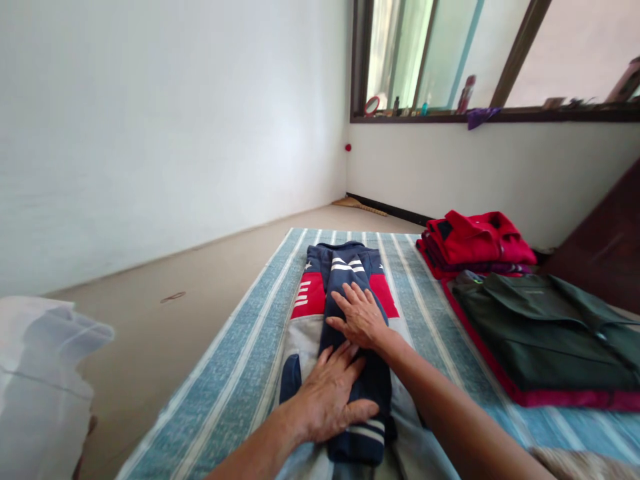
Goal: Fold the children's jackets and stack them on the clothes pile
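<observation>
A navy, red and grey sports jacket [309, 297] lies flat on a blue-and-white striped mat [240, 380], collar away from me. One navy sleeve [367, 380] with white stripes is folded lengthwise down its middle. My right hand [357, 317] rests flat on this sleeve near the chest, fingers spread. My left hand [327, 393] lies flat lower down on the same sleeve, and its fingers point toward my right hand. Neither hand grips the cloth. The jacket's lower end runs out of view under my arms.
A folded red garment [475, 240] and a folded dark green garment with red trim [540, 327] lie on the mat to the right. A translucent plastic sheet [45, 380] sits at lower left. Beyond the mat are a beige floor, white walls, and a window ledge holding small items.
</observation>
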Motion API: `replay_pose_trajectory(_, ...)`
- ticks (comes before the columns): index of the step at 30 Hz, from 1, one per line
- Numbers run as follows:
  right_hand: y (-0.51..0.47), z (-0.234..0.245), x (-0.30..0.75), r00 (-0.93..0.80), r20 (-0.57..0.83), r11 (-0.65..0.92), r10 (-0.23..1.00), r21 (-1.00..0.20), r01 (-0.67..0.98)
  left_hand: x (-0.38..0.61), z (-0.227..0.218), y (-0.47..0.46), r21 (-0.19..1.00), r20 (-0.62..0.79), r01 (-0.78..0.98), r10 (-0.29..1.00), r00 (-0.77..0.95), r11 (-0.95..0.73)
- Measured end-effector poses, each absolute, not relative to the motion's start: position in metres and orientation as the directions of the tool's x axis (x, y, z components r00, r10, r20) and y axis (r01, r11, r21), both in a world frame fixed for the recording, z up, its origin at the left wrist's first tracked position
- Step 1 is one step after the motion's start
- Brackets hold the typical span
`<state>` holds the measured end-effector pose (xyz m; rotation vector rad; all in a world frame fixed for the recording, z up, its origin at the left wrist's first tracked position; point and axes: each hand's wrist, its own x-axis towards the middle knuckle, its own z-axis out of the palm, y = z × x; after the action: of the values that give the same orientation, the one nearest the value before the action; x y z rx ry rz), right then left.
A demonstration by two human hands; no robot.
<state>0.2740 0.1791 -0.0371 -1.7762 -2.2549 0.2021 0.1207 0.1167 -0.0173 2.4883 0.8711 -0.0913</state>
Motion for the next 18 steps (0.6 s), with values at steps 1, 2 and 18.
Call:
replay_pose_trajectory(1, 0.182, -0.035, 0.271, -0.229, 0.132, 0.257, 0.964, -0.265, 0.929, 0.121, -0.019, 0.118, 0.428, -0.227, 0.607, 0.57, 0.789, -0.669)
replay_pose_trajectory(2, 0.185, -0.035, 0.269, -0.237, 0.134, 0.265, 0.962, -0.261, 0.928, 0.12, -0.02, 0.119, 0.426, -0.227, 0.608, 0.572, 0.788, -0.67)
replay_pose_trajectory(18, 0.182, -0.031, 0.275, -0.19, 0.153, 0.226, 0.97, -0.267, 0.937, 0.121, -0.02, 0.123, 0.409, -0.183, 0.595, 0.577, 0.796, -0.692)
